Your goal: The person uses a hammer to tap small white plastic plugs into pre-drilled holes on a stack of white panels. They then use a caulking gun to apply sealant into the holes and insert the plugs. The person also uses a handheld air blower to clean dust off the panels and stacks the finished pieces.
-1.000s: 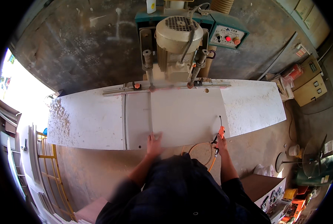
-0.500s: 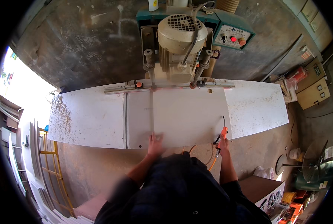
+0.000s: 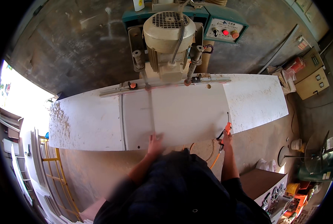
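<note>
Right hand (image 3: 227, 139) grips an orange air gun (image 3: 228, 128) lengthwise near-to-far, dark nozzle (image 3: 228, 117) pointing far; left hand (image 3: 155, 143), fingers spread, at pale board (image 3: 188, 115).

White bottle (image 3: 138, 5): cut off by the upper edge. Left hand (image 3: 155, 145): fingers blurred. Right hand (image 3: 227, 139): covers the orange air gun's grip (image 3: 227, 131). Orange hose (image 3: 215, 160): lower run hidden by torso (image 3: 174, 183).

The board (image 3: 188, 117) looks smooth and matt; the air gun (image 3: 228, 127) looks like plastic, with a thin metal nozzle (image 3: 228, 117). The motor (image 3: 168, 39) seems painted metal, the worktop (image 3: 256, 99) smooth under gritty specks (image 3: 60, 120), the sleeve (image 3: 236, 190) matt cloth.
</note>
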A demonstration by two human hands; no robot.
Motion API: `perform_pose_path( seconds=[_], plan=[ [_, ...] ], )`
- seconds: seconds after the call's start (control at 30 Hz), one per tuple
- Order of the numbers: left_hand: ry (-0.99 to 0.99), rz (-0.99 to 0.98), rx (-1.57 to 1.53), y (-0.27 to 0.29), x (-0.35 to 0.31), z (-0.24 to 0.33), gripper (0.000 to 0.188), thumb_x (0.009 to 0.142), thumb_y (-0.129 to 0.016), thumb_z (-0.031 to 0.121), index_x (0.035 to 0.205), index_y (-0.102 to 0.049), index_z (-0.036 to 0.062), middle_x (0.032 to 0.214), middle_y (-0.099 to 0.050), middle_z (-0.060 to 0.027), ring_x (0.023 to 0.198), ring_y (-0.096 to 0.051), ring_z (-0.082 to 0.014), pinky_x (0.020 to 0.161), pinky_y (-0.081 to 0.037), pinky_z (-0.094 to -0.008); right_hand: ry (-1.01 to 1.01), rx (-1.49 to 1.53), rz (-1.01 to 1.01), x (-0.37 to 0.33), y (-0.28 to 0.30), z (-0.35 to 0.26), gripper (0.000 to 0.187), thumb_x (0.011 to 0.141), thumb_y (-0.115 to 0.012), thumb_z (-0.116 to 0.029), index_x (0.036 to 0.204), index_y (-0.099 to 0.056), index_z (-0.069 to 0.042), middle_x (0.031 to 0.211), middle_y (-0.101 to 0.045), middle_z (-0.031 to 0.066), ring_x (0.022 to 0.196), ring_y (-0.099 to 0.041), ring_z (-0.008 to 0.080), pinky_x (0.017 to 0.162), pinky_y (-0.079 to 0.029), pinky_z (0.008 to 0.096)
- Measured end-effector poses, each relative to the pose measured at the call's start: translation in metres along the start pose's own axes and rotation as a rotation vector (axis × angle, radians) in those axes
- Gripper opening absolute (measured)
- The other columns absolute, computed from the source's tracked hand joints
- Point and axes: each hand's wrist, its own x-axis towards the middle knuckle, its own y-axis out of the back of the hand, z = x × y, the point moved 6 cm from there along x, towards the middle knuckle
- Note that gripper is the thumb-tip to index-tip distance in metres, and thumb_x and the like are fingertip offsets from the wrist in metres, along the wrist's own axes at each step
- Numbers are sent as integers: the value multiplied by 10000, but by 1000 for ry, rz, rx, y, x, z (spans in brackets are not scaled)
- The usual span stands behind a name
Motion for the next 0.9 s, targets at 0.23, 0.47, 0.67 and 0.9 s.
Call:
perform_pose_path(
  seconds=[0.23,0.47,0.67,0.9],
  plan=[
    [0,-1,7,5,0,6,829,686,-818,292,1449,-511,185,1518,-304,-266,1287,-370,-480,1113,-384,-524,-11,-146,-26,45,42,2,524,951,-638,-432,1387,-546,-157,1165,-607,31,816,-680,234,486,-550,326],
    [21,-64,7,1,-1,5,848,742,-798,306,1501,-441,185,1541,-260,-292,1326,-333,-507,1137,-344,-545,-23,-139,-66,56,52,11,533,929,-668,-451,1345,-570,-133,1146,-595,30,837,-658,233,492,-548,328],
    [25,-70,-39,7,-1,6,836,745,-796,298,1496,-450,168,1532,-266,-305,1332,-326,-504,1144,-332,-551,-16,-123,-59,47,48,4,518,928,-675,-435,1317,-589,-103,1103,-607,43,804,-652,221,486,-546,327],
    [18,-37,-32,0,-4,-6,840,723,-806,310,1480,-473,164,1510,-284,-318,1331,-325,-507,1137,-339,-554,38,-88,-102,42,47,0,528,933,-667,-443,1299,-599,-68,1040,-611,73,794,-652,219,490,-552,323]
  ],
)
